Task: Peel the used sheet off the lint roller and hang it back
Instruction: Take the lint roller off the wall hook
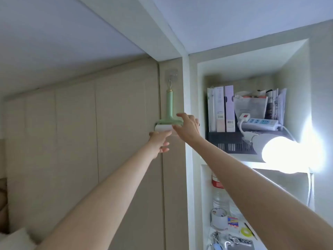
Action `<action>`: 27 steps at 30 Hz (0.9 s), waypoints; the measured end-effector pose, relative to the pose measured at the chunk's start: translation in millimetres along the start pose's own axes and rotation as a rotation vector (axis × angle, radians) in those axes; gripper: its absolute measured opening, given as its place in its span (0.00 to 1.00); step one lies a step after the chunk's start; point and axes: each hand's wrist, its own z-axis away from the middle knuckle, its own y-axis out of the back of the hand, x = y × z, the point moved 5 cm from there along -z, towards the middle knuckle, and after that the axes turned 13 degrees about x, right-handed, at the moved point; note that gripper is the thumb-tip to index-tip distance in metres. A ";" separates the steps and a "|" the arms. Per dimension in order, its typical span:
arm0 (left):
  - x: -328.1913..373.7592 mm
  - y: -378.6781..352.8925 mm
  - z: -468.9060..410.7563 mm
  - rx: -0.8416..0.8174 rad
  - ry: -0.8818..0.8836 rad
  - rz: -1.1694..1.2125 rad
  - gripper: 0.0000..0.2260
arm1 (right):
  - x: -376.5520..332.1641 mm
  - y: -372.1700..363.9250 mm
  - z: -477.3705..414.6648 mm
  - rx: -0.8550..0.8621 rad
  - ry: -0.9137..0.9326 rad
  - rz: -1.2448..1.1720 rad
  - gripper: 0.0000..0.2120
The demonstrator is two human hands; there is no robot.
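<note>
A mint-green lint roller (169, 105) hangs by its metal loop from a clear adhesive hook (171, 73) on the beige cabinet's side panel. Its white sticky roll (162, 127) sits at the bottom. My right hand (188, 128) is at the roll's right end, thumb above the green frame and fingers on the roll's end. My left hand (159, 141) reaches up from below. Its upper fingers touch the underside of the roll and its lower fingers are curled. Whether it pinches a sheet is hidden.
Beige cabinet doors (77, 134) fill the left. To the right, a white shelf niche (200, 98) holds books, a power strip (259, 122) and a black basket (232, 144). A bright lamp (281, 153) glares at its front. The shelf below holds tape, bottles and small items.
</note>
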 end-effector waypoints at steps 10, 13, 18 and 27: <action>-14.1 -19.7 -25.2 -0.002 0.189 0.513 0.23 | 29.5 -15.6 -29.3 0.128 -0.107 -0.004 0.13; -12.1 -21.1 -26.3 0.002 0.195 0.582 0.21 | 27.7 -14.9 -34.6 0.136 -0.094 -0.037 0.12; -0.7 -19.1 -24.9 0.015 0.145 0.649 0.22 | 11.1 -7.7 -41.5 0.187 -0.020 -0.098 0.09; 22.7 9.1 3.8 0.059 -0.108 0.572 0.30 | -14.5 5.9 -14.2 0.161 -0.041 -0.371 0.04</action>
